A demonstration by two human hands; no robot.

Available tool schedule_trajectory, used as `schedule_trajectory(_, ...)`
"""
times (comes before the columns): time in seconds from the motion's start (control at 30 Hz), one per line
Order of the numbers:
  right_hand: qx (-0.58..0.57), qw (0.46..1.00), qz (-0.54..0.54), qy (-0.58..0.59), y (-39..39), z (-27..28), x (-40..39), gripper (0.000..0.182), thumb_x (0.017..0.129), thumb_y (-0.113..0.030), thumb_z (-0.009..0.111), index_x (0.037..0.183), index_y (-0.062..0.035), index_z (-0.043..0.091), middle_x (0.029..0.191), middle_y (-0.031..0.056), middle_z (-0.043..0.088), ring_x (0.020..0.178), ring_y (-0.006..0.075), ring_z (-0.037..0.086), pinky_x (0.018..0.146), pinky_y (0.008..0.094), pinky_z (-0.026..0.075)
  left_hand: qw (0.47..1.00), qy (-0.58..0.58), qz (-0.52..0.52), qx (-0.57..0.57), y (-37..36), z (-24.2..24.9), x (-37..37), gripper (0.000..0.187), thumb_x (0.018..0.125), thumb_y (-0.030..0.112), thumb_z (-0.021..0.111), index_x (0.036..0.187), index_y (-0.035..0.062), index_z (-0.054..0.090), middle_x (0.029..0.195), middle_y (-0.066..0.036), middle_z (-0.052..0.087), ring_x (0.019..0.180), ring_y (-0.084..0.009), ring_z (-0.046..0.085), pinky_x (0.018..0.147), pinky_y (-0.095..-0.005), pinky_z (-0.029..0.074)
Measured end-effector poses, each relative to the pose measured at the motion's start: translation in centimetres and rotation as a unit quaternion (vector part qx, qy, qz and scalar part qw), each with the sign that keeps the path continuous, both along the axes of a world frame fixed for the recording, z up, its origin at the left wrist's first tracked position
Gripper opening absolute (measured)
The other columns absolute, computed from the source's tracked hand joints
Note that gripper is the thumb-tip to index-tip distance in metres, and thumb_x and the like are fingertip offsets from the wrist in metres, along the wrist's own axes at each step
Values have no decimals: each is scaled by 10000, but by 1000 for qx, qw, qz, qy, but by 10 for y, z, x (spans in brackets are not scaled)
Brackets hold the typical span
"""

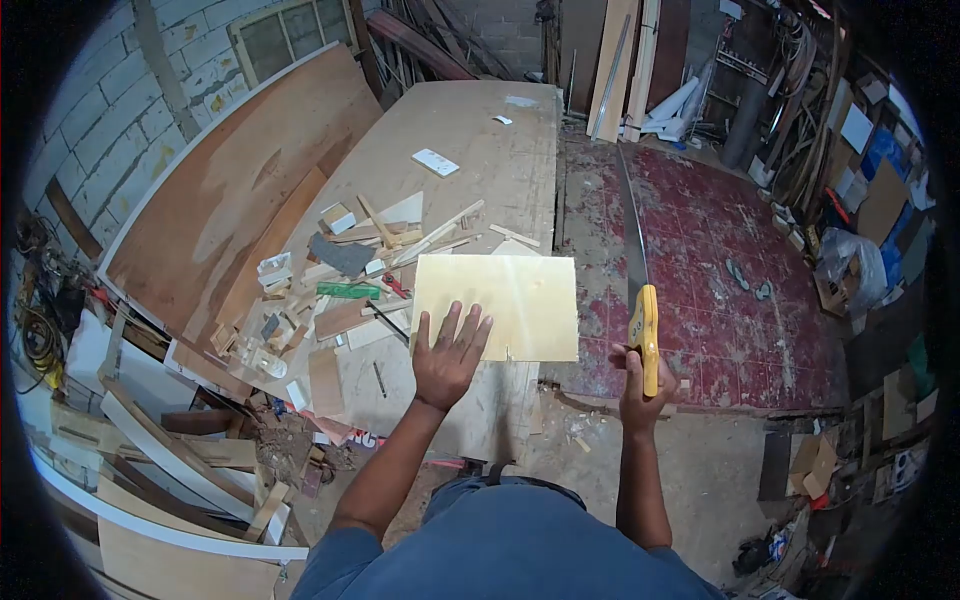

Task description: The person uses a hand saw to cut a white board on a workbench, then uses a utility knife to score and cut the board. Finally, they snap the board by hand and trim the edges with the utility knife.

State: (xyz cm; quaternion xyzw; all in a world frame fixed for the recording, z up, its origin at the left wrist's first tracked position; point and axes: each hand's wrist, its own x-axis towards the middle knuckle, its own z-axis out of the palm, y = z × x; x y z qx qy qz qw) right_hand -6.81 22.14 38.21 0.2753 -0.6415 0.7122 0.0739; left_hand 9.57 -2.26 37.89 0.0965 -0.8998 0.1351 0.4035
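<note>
A pale rectangular wooden board (530, 305) lies on the workbench (470, 130), its right end reaching past the bench's right edge. My left hand (451, 360) rests flat on the board's lower left part, fingers spread. Off to the right of the board, my right hand (642, 392) is wrapped round the yellow handle of a handsaw (648, 335). The saw's blade points up and away from me, apart from the board. A small notch or splinter shows at the board's near edge.
Wood offcuts (335, 315), a green object (348, 290) and a grey cloth-like piece (342, 256) litter the bench's left side. A white piece (435, 162) lies farther back. Large panels (230, 190) lean at the left. Red tiled floor (700, 250) extends to the right.
</note>
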Motion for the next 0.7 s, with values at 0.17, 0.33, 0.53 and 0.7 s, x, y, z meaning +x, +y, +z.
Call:
schedule_trajectory(0.17,-11,1000,15,0,-7,1,6,202,978,-94,616,1064,72,692,975,132,752,860,161,706,784,299,565,998,29,3,-49,-2,7,1,368,913,163,608,1268,197,698,1378,-16,643,1387,-248,506,1200,-596,196)
schedule_trajectory(0.33,26,1000,-1,4,-11,6,8,220,933,-55,673,1107,79,683,1025,144,750,905,149,703,841,290,546,990,76,21,-117,0,12,-1,315,958,218,599,1251,253,709,1410,18,619,1417,-239,471,1218,-608,122)
schedule_trajectory(0.53,-11,1000,15,25,-21,7,11,118,892,-26,716,925,64,648,1005,171,746,948,162,707,815,305,551,988,77,32,-128,6,23,-6,297,973,230,590,1242,258,713,1401,26,625,1424,-241,461,1224,-608,92)
schedule_trajectory(0.7,31,998,-14,48,-17,8,12,114,885,-34,714,854,32,627,938,136,748,834,122,675,733,289,525,995,64,7,-72,20,47,-2,307,954,191,595,1234,224,717,1353,19,659,1371,-219,522,1215,-583,137)
